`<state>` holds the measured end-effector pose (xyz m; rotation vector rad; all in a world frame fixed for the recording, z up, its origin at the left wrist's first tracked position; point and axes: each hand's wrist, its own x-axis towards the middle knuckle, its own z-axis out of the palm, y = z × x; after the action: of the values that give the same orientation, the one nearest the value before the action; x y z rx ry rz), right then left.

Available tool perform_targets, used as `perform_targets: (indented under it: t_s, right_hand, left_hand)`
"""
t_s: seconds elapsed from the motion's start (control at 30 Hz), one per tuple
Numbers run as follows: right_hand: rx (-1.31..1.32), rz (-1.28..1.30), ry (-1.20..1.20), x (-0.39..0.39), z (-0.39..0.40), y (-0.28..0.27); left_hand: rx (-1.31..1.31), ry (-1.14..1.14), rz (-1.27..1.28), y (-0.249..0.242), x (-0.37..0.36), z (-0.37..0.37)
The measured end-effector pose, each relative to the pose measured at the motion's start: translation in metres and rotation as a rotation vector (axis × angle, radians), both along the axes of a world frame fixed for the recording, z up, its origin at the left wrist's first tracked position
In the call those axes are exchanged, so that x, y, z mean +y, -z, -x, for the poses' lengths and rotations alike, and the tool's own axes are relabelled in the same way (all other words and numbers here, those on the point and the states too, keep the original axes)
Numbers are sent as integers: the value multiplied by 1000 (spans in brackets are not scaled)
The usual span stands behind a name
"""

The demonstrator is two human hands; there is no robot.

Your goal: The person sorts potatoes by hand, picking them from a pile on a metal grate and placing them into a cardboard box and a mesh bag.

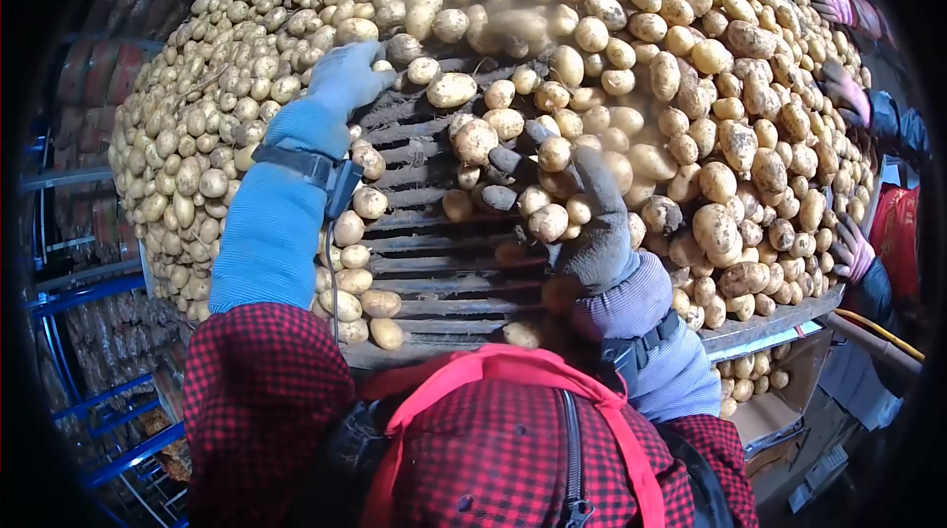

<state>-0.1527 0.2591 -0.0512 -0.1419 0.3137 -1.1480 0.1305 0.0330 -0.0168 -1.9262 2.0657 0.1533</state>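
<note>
My left hand, in a blue glove, reaches to the upper left edge of a bare strip in the potato heap. Its fingers point right, slightly apart, beside a brownish potato; no potato shows in its grip. My right hand, in a dirty dark grey glove, is turned partly upward with its fingers curled around several potatoes. Beneath and between my hands lies a slatted rack with soil on its bars. A larger potato rests at the far end of the bare slats.
Heaped potatoes surround the slats on the left, far and right sides. Other people's gloved hands work at the right edge. A cardboard box with potatoes stands below right. Blue metal racking runs along the left.
</note>
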Motion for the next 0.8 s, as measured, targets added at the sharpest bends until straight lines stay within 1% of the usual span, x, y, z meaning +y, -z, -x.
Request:
perform_targets:
  t_s: [0.07,0.13,0.17,0.2,0.27,0.3,0.33,0.4,0.43,0.47,0.53,0.57,0.6,0.63,0.67,0.7,0.73,0.77,0.8]
  right_hand:
    - [19,22,-2,2,1,-1]
    - [39,54,-8,2,-1,-2]
    - [11,43,-17,0,-1,-3]
    - [-17,35,-20,-1,-1,-3]
    - [-17,45,-7,-2,-2,-1]
    - [-19,44,0,-2,-2,1]
    - [-20,46,12,-3,0,5]
    - [-201,91,-57,-4,2,12]
    - [-82,50,-36,-3,0,5]
    - [-25,5,-1,-1,-3,-3]
    - [-71,55,17,-4,-4,9]
    - [-69,58,8,-3,-4,13]
    - [-35,-46,70,-2,-2,18]
    - [-2,-150,132,0,-2,26]
    - [-36,257,300,10,-9,52]
    - [374,409,447,9,-10,56]
    - [782,555,589,6,-14,48]
    - [272,128,365,7,-7,35]
    - [62,412,357,5,-6,41]
  left_hand:
    - [15,-26,-37,-4,7,0]
    - [-7,69,1,-2,11,-1]
    - [-35,64,-45,-3,9,0]
    - [-34,61,-34,-1,12,-3]
    - [52,81,95,3,20,-6]
    - [126,-10,54,-11,29,6]
    - [126,2,55,-13,38,11]
    - [620,104,223,-15,63,18]
    - [856,119,211,-18,83,32]
    - [1094,127,198,-22,106,52]
    - [1003,533,460,-27,137,83]
    - [1029,564,430,-23,150,94]
    - [1053,597,402,-19,160,105]
    - [986,626,403,-14,166,113]
    - [916,652,406,-11,172,120]
    - [888,638,370,-12,178,125]
    - [817,666,342,-12,184,127]
    - [786,666,366,-12,190,129]
    - [758,668,389,-14,193,130]
